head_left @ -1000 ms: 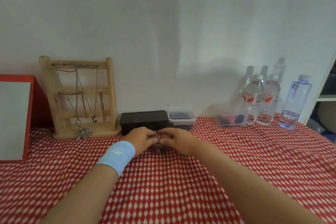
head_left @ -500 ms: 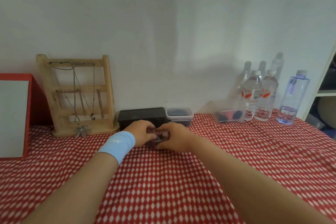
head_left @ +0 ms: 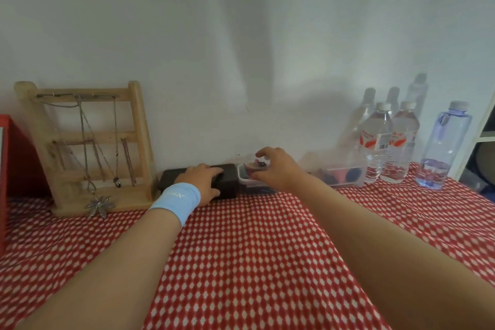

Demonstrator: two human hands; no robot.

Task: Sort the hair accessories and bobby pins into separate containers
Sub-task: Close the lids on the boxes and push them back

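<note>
At the desk's (head_left: 241, 262) 12 o'clock edge, the right hand (head_left: 280, 167) held a small clear tub (head_left: 256, 165) of dark hair accessories in curled fingers, just above a clear container (head_left: 245, 182). At its 9 o'clock, the left hand (head_left: 202, 179) rested with loose fingers on a black box (head_left: 229, 185).

bottle labels (head_left: 375, 142) blurred, wristband logo (head_left: 177, 196) unreadable

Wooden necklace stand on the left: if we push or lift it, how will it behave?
The wooden necklace stand looks rigid and probably light; tall on a shallow base, it may tip under a high push. Its chains hang loose from the rails, so they likely swing or slip off. Its leaf pendant overhangs the base and could snag.
</note>
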